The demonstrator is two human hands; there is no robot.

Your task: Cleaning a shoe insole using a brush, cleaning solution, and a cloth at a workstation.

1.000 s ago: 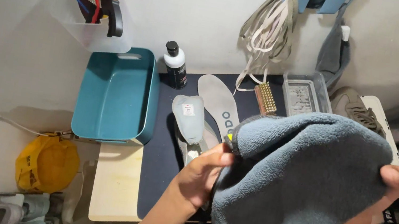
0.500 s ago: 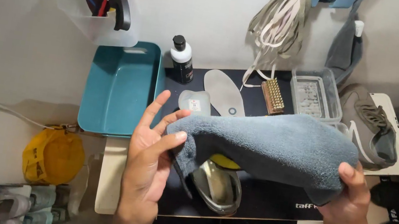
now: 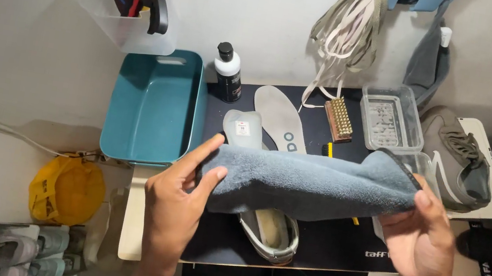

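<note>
Over black mat [image 3: 334, 246], both hands' grip clamps towel [image 3: 311, 185], now stretched flatter.

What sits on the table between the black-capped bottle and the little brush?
In the head view, a pale grey insole lies on the dark mat between the bottle and the brush.

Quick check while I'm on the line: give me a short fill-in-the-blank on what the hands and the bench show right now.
1. Both hands hold a folded grey ____.
2. Under it, on the dark mat, lies a ____.
3. The teal tub stands to the ____ of the black bottle.

Missing words: towel; shoe; left.
</note>
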